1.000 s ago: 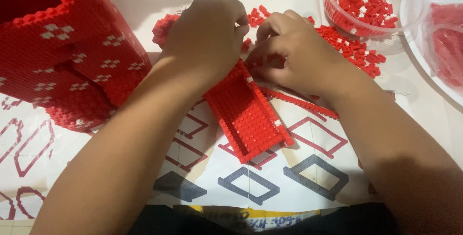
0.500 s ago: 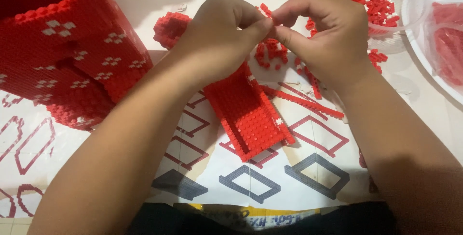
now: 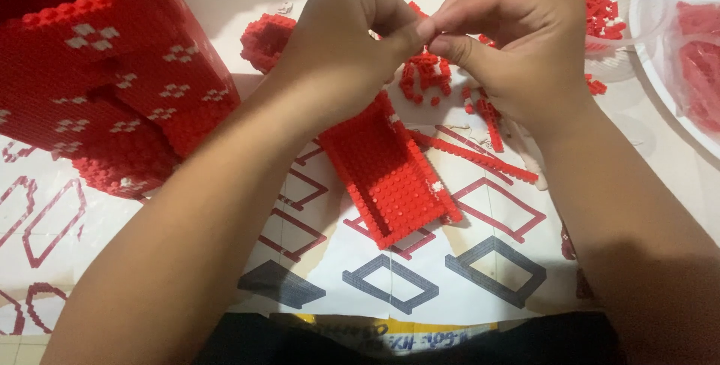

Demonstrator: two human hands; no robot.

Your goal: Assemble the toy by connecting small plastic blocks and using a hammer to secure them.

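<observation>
The left hand and the right hand meet fingertip to fingertip above the desk, each grip pinched closed. Whatever they pinch is hidden between thumbs and forefingers; it is probably a tiny red brick piece, but the view does not show it. Both hands are raised off the surface, likely so the small part can be turned and pressed with fine control close to the eyes.

Directly below the grip lies a red brick panel, a long studded plate with a low raised rim, set at a slant on a printed instruction sheet with outline drawings of frames. It sits within easy reach, just under the wrists. Beside it lie thin red brick strips, and behind the fingers a scatter of loose red bricks.

To the far left stands a large red brick structure with white flower-like patterns, well apart from the hands. At the upper right, a clear bowl of red and white pieces and a clear plastic tray keep spare parts sorted near the right hand.
</observation>
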